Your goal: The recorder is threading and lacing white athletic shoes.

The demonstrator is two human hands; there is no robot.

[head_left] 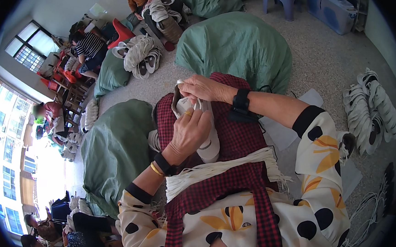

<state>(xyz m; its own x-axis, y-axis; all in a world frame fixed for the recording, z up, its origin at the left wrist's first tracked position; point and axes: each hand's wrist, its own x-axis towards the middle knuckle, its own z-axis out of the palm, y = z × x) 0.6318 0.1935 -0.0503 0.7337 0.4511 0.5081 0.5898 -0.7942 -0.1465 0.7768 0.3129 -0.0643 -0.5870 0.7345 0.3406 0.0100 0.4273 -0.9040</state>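
Note:
A white shoe [210,145] lies on my lap over a red and black checked apron [251,122], its toe toward me and its brownish collar on the far side. My left hand [190,131] is closed in a pinch at the lacing area, on a white shoelace [198,104]. Just beyond it, my right hand [202,88] is closed too, with a bit of white lace showing at its fingertips by the shoe's collar. The fingers partly hide the eyelets. Across my lap, nearer my body, lies a bundle of loose white laces [222,166].
Large green sacks stand ahead [238,46] and to the left [116,145]. Strung shoes [371,112] lie on the floor at right, near white cords [368,218]. Another shoe pile [140,55] sits farther off. Co-workers [90,51] sit at left and beyond; a blue stool [282,3] stands at the back.

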